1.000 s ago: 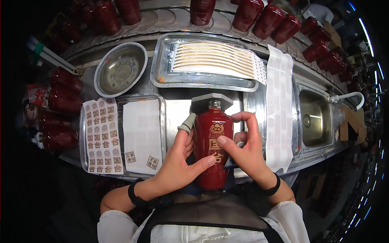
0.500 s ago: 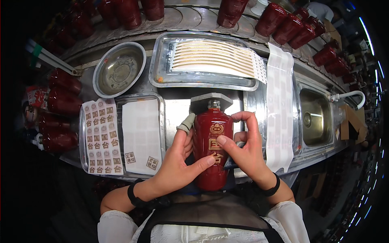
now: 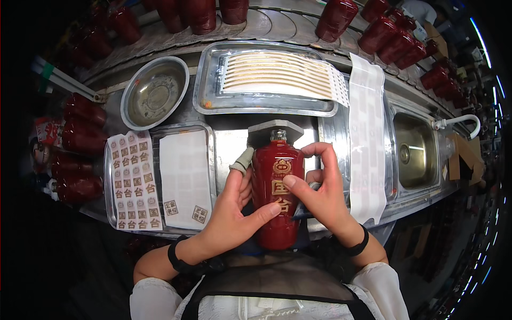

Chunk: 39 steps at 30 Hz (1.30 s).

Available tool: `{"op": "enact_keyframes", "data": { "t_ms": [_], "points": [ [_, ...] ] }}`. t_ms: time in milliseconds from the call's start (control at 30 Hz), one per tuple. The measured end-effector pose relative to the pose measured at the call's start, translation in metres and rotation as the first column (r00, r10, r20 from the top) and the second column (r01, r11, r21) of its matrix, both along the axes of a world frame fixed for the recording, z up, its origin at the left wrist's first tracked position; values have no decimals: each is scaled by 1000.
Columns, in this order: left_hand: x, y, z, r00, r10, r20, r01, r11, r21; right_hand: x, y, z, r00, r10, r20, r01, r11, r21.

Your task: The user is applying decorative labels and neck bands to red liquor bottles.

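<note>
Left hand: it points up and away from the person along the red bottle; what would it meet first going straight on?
Probably the grey block behind the red bottle; the left hand points there, though depth is unclear.

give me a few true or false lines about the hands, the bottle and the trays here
1. Both hands hold the red bottle. True: the left hand and right hand press its sides, thumbs on its front.
2. The round bowl is full of bottles. False: it holds none.
3. A sheet of small square labels lies left of the bottle. True.
4. The long label strips lie in the sink. False: they lie in the far tray.
5. The left hand's forefinger is bare. False: a pale cover sits on its tip.
</note>
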State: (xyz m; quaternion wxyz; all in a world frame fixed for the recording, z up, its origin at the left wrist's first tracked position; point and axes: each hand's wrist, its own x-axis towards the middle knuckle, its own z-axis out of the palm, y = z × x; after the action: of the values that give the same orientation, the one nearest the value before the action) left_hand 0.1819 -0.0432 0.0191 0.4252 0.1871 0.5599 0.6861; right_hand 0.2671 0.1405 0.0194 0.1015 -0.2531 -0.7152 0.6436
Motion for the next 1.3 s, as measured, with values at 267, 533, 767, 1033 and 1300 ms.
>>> {"op": "enact_keyframes", "data": {
  "t_ms": [267, 533, 767, 1033, 1300],
  "points": [
    [0, -1, -2, 1000, 6, 18, -6, 1000, -1, -12, -1, 0, 1000, -18, -6, 18, 994, -107],
    [1, 0, -1, 1000, 9, 7, -9, 1000, 7, -12, 2, -1, 1000, 3, -24, -5, 996, -90],
    [-3, -1, -1, 999, 22, -44, -22, 1000, 3, -12, 7, -5, 998, 53, -25, -54, 997, -56],
    [-35, 22, 11, 971, 119, 208, -125, 992, 16, -18, 11, -5, 991, 6, -132, -46, 950, -309],
    [-35, 28, 10, 978, 126, 164, -128, 992, 4, -19, 9, -13, 992, 17, -125, -50, 965, -259]
  ]
}}
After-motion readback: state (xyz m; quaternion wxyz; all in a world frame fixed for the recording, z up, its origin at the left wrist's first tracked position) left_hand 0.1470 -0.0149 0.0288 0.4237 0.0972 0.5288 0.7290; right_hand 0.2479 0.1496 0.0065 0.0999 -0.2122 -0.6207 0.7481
